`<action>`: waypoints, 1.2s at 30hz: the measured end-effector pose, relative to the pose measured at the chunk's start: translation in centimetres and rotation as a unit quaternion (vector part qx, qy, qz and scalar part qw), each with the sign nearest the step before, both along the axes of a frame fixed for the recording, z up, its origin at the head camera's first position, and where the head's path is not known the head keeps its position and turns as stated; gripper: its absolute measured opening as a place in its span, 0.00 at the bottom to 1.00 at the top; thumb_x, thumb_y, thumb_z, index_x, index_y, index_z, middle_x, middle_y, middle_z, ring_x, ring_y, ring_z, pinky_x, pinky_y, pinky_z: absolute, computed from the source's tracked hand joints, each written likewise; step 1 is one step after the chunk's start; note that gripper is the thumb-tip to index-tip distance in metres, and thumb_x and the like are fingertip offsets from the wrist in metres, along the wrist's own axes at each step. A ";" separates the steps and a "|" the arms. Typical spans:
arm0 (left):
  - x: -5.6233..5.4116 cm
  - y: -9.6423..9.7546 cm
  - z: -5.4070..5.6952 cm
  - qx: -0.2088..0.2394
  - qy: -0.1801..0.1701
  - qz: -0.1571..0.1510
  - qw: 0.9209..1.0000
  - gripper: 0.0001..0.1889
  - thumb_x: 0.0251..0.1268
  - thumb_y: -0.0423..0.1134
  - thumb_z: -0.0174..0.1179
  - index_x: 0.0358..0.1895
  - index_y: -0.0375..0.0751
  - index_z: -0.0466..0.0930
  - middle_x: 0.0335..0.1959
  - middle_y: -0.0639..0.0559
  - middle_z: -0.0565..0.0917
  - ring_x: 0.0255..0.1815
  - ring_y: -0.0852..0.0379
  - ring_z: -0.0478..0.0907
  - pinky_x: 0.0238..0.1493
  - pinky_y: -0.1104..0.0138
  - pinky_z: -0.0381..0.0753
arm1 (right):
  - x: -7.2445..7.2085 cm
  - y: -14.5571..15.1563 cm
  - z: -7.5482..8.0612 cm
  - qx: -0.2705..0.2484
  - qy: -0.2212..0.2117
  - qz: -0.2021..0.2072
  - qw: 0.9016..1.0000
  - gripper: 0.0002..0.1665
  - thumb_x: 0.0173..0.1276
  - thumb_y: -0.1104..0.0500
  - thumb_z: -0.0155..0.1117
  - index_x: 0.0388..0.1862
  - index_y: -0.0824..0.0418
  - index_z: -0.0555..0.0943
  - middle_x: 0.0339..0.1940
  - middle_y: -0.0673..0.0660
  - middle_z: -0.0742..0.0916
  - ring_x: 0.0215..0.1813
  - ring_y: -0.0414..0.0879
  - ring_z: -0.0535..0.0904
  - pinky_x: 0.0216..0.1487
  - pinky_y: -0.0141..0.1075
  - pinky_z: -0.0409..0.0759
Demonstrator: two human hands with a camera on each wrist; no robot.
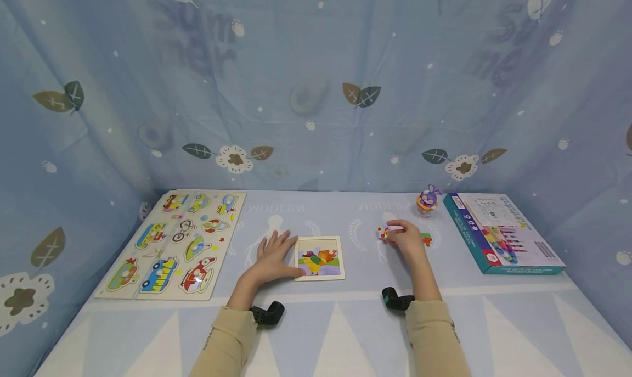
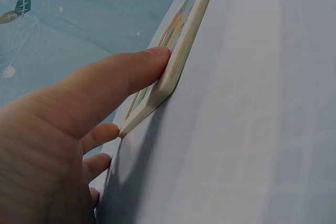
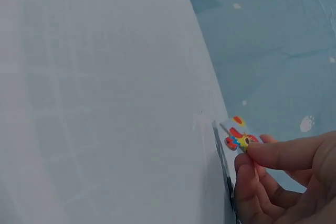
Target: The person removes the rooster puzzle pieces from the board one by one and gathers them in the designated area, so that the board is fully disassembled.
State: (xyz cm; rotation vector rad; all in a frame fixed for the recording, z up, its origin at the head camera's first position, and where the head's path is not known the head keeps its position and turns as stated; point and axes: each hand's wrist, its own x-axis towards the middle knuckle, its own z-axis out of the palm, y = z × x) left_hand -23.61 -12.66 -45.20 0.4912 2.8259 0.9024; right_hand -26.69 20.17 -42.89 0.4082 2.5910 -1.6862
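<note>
A small wooden-framed jigsaw puzzle (image 1: pixel 320 277) with a colourful bird picture lies flat at the middle of the table. My left hand (image 1: pixel 273 258) is spread beside its left edge. The thumb rests on the frame's near left corner, and the index fingertip touches the far left corner. To the right of the frame, my right hand (image 1: pixel 407 238) pinches a puzzle piece (image 3: pixel 239 134) printed in red, yellow and blue on white, between thumb and fingers. Another puzzle piece (image 1: pixel 427 239), green and orange, lies partly hidden behind that hand.
On the left lies a large peg puzzle board (image 1: pixel 224 200) with vehicle pictures. A boxed set (image 1: pixel 523 223) lies at the right. Close to that box stands a small purple rabbit toy (image 1: pixel 427 199). A patterned curtain (image 1: pixel 316 135) hangs behind the table.
</note>
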 end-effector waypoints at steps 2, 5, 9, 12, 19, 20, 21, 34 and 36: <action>0.0 0.0 0.0 0.000 0.000 0.001 1.000 0.46 0.42 0.54 0.69 0.68 0.39 0.62 0.72 0.39 0.54 0.73 0.38 0.38 0.67 0.44 0.31 | 0.1 0.1 0.0 0.019 0.000 -0.008 1.000 0.23 0.59 0.71 0.57 0.56 0.68 0.74 0.33 0.59 0.82 0.27 0.39 0.74 0.30 0.29 0.74; 0.1 -0.1 0.0 0.002 -0.001 0.001 1.000 0.46 0.42 0.54 0.69 0.68 0.39 0.61 0.72 0.39 0.54 0.73 0.38 0.38 0.67 0.44 0.30 | 0.3 0.1 0.1 0.041 -0.003 -0.016 0.999 0.22 0.60 0.70 0.58 0.55 0.68 0.74 0.35 0.61 0.83 0.28 0.40 0.75 0.29 0.29 0.74; 0.1 -0.2 0.0 0.002 -0.002 0.001 1.000 0.46 0.43 0.54 0.69 0.68 0.40 0.61 0.72 0.40 0.53 0.73 0.38 0.37 0.67 0.44 0.30 | 0.3 0.1 0.1 0.061 -0.002 -0.022 0.998 0.22 0.60 0.69 0.59 0.55 0.68 0.74 0.37 0.63 0.83 0.28 0.41 0.76 0.29 0.29 0.75; 0.1 -0.2 0.0 0.001 -0.003 0.000 1.000 0.46 0.43 0.54 0.69 0.68 0.40 0.61 0.72 0.40 0.53 0.73 0.38 0.36 0.67 0.44 0.29 | 0.3 0.1 0.0 0.077 0.003 -0.025 0.997 0.21 0.59 0.68 0.60 0.53 0.68 0.75 0.36 0.62 0.82 0.27 0.41 0.76 0.28 0.28 0.74; 0.1 -0.3 -0.1 0.005 -0.004 0.000 1.000 0.47 0.43 0.54 0.69 0.68 0.40 0.61 0.72 0.40 0.53 0.73 0.38 0.36 0.67 0.44 0.29 | 0.1 0.1 -0.4 0.101 0.013 -0.034 0.994 0.21 0.59 0.68 0.62 0.53 0.68 0.75 0.34 0.60 0.81 0.26 0.41 0.75 0.26 0.28 0.73; 0.0 -0.2 0.0 0.005 -0.004 0.000 1.000 0.47 0.43 0.54 0.69 0.68 0.40 0.61 0.72 0.40 0.53 0.73 0.38 0.36 0.67 0.44 0.29 | 0.1 0.1 -0.4 0.102 0.013 -0.035 0.994 0.21 0.59 0.68 0.62 0.53 0.68 0.75 0.34 0.61 0.81 0.26 0.42 0.75 0.26 0.28 0.73; 0.0 -0.2 0.0 0.004 -0.005 0.000 1.000 0.47 0.43 0.54 0.69 0.68 0.40 0.60 0.72 0.40 0.53 0.73 0.38 0.36 0.67 0.44 0.29 | 0.1 0.1 -0.4 0.103 0.013 -0.037 0.994 0.21 0.59 0.68 0.62 0.53 0.68 0.75 0.34 0.61 0.80 0.26 0.42 0.75 0.26 0.28 0.74; 0.7 0.1 0.8 -0.006 -0.003 -0.051 0.999 0.43 0.50 0.54 0.64 0.70 0.43 0.58 0.73 0.41 0.50 0.73 0.38 0.36 0.65 0.40 0.29 | 0.2 -0.9 -0.3 0.082 0.039 -0.004 0.996 0.19 0.59 0.66 0.61 0.51 0.68 0.77 0.31 0.59 0.82 0.23 0.40 0.76 0.25 0.28 0.73; 1.2 0.1 1.1 -0.011 -0.003 -0.078 0.997 0.41 0.53 0.54 0.62 0.70 0.44 0.58 0.73 0.42 0.50 0.73 0.37 0.36 0.65 0.40 0.30 | 0.1 -1.3 -0.2 0.063 0.033 0.011 0.997 0.19 0.60 0.65 0.62 0.52 0.67 0.76 0.32 0.59 0.82 0.24 0.40 0.76 0.26 0.28 0.74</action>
